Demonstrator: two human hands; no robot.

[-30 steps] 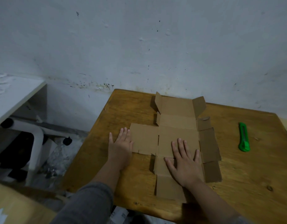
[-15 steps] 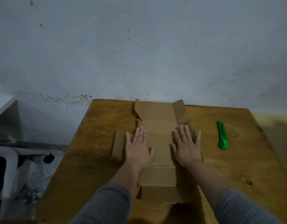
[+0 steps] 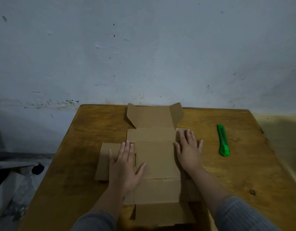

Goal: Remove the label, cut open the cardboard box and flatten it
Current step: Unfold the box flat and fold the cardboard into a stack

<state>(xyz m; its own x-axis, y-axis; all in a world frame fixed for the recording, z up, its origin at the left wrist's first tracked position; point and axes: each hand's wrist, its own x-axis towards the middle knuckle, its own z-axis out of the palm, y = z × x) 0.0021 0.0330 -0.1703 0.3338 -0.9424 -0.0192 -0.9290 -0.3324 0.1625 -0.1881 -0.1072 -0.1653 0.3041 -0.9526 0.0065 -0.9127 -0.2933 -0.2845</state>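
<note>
- Head view, biggest thing first: a pale grey-blue plaster wall [image 3: 144,55] with small dark spots fills the upper half of the picture.
- Below it stands a brown wooden table [image 3: 77,164], its far edge against the wall.
- On the middle of the table lies the opened brown cardboard box [image 3: 157,159], spread out as flat panels. Only the two small flaps at its far end stand up, tilted; the other panels lie flat on the wood.
- Two forearms in grey ribbed sleeves [image 3: 244,214] reach in from the bottom edge.
- The left hand [image 3: 125,167] lies palm down with fingers stretched out, pressing on the left side panel; its thumb touches the centre panel. It grips nothing.
- The right hand [image 3: 189,152] is also flat and spread, palm down on the right side panel, with nothing grasped.
- A green plastic utility knife [image 3: 223,140] lies on the table well to the right of the right hand, apart from the box.
</note>
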